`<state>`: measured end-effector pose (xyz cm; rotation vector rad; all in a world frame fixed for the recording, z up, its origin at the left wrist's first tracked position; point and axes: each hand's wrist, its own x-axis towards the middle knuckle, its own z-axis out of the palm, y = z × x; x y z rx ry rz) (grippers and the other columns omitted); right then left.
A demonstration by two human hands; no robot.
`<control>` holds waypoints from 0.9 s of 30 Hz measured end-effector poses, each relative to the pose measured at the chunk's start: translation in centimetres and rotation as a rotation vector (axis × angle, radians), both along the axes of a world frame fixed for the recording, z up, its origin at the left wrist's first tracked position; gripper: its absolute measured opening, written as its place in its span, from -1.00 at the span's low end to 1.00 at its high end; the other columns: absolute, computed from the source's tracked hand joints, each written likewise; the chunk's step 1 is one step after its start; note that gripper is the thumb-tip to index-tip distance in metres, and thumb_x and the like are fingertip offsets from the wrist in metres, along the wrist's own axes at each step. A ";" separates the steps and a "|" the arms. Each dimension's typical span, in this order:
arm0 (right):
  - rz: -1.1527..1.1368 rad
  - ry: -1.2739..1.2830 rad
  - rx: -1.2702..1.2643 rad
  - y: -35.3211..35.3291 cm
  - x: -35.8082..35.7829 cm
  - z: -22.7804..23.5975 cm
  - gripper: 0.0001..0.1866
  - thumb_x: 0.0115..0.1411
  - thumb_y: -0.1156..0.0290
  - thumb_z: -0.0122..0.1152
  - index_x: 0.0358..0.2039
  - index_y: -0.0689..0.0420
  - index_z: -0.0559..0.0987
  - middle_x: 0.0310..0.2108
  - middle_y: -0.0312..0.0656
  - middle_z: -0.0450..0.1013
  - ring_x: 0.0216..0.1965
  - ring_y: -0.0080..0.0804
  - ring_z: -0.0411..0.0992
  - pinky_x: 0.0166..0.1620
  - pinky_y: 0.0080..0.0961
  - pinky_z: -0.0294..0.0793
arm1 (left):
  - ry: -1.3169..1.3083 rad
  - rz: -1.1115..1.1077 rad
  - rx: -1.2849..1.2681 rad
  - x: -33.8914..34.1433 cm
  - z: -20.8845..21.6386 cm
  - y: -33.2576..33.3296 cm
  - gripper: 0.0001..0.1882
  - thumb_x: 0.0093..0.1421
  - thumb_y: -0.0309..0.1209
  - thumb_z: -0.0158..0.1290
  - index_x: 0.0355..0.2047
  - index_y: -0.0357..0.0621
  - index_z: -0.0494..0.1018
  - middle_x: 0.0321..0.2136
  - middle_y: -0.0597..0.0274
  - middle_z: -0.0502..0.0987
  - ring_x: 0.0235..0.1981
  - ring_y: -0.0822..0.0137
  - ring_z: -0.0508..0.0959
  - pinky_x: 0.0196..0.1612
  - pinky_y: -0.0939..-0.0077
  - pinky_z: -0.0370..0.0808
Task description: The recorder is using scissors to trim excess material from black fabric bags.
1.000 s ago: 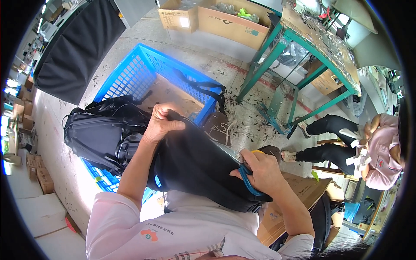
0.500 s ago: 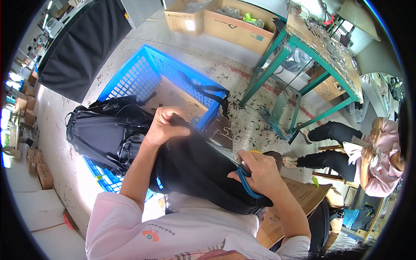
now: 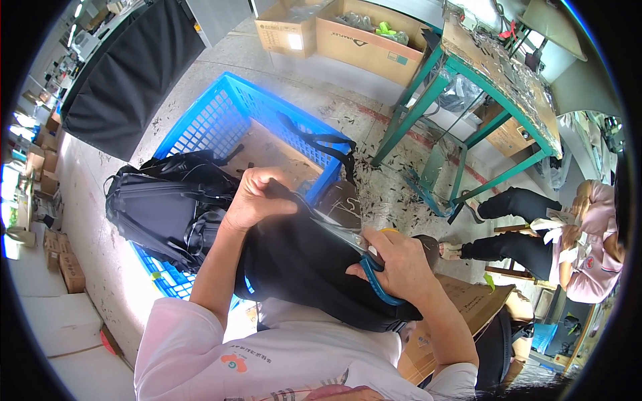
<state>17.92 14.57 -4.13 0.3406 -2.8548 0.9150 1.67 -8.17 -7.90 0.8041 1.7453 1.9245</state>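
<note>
My left hand (image 3: 257,200) pinches the upper edge of a black fabric piece (image 3: 301,267) between thumb and fingers. This cloth hangs across my lap in front of my body. In my right hand (image 3: 401,264) is a pair of scissors (image 3: 376,281) with a blue handle; a bit of yellow shows near the fingers. The metal blades point up and left along the cloth's far edge, toward my left hand. Whether the blades are cutting into the cloth, I cannot tell.
A blue plastic basket (image 3: 231,100) ahead holds black backpacks (image 3: 157,207). Cardboard boxes (image 3: 371,50) stand behind it. A green-legged table (image 3: 431,93) is at the far right, with scraps on the floor. At right sits a co-worker (image 3: 592,234) handling white pieces; a cardboard sheet (image 3: 471,301) lies nearer.
My right thumb and the blue handle have shifted slightly left, and the blades look a little wider apart. My left hand keeps its hold on the fabric. The co-worker's white pieces have moved.
</note>
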 end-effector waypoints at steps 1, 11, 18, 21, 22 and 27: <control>0.003 0.001 -0.001 0.0 0.0 0.0 -0.46 -0.18 0.07 0.37 -0.29 0.16 0.42 -0.60 -0.17 0.36 -0.62 -0.24 0.38 -0.54 -0.41 0.38 | 0.001 0.003 -0.001 0.0 0.1 0.0 -0.73 -0.33 -0.70 0.22 -0.56 -0.23 0.44 -0.58 0.39 0.47 -0.51 0.58 0.41 -0.39 0.70 0.33; -0.009 0.017 -0.046 -0.2 0.2 -0.1 -0.46 -0.18 0.11 0.38 -0.27 0.18 0.42 -0.66 -0.18 0.34 -0.67 -0.27 0.36 -0.58 -0.44 0.35 | 0.125 0.040 -0.074 0.2 0.8 0.2 -0.74 -0.30 -0.67 0.23 -0.57 -0.21 0.42 -0.59 0.41 0.45 -0.52 0.62 0.39 -0.40 0.70 0.33; -0.022 0.014 -0.079 -0.7 -0.6 -0.4 -0.44 -0.17 0.09 0.36 -0.25 0.18 0.42 -0.66 -0.20 0.33 -0.67 -0.30 0.35 -0.56 -0.44 0.35 | 0.100 0.035 -0.064 0.7 1.2 0.5 -0.73 -0.28 -0.67 0.23 -0.53 -0.20 0.42 -0.57 0.44 0.45 -0.50 0.62 0.39 -0.38 0.70 0.35; -0.024 0.032 -0.052 -0.6 -0.3 -0.7 -0.44 -0.16 0.08 0.36 -0.24 0.19 0.42 -0.65 -0.19 0.34 -0.67 -0.29 0.35 -0.56 -0.44 0.34 | 0.123 0.048 -0.074 0.7 1.3 0.6 -0.73 -0.27 -0.67 0.23 -0.52 -0.20 0.43 -0.57 0.44 0.46 -0.49 0.63 0.39 -0.38 0.70 0.35; -0.024 0.031 -0.053 -0.6 -0.2 -0.9 -0.44 -0.16 0.08 0.36 -0.24 0.19 0.42 -0.65 -0.19 0.34 -0.67 -0.29 0.35 -0.56 -0.44 0.34 | 0.142 0.053 -0.080 0.6 1.3 0.6 -0.73 -0.27 -0.67 0.23 -0.52 -0.20 0.43 -0.57 0.45 0.46 -0.49 0.64 0.39 -0.38 0.70 0.35; -0.063 -0.006 -0.056 -0.4 -0.1 -1.4 -0.46 -0.17 0.14 0.38 -0.25 0.19 0.41 -0.66 -0.16 0.35 -0.68 -0.27 0.36 -0.58 -0.44 0.34 | 0.100 0.029 -0.179 0.5 2.0 0.5 -0.75 -0.24 -0.65 0.21 -0.50 -0.20 0.43 -0.53 0.43 0.48 -0.46 0.62 0.41 -0.35 0.69 0.36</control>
